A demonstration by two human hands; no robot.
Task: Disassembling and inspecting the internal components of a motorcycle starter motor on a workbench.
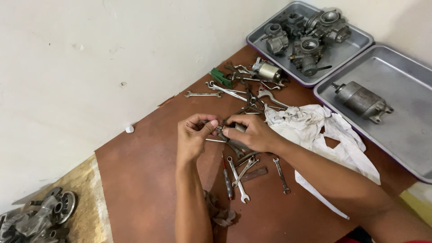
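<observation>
We are pinching a small metal part (223, 130) between both hands above the brown mat (144, 180): left hand (192, 137) closing fingertips on one end, right hand (252, 133) wrapping around the other. Wrenches (240, 173) and a red-handled screwdriver (227, 177) are lying just below; a white rag (315, 128) is lying beside the right wrist. 2 metal trays (405, 130) are sitting beyond.

Hands (222, 132) on small metal part (237, 129)

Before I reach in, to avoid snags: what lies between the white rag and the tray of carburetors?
In the head view: a small metal cylinder and loose wrenches.
</observation>
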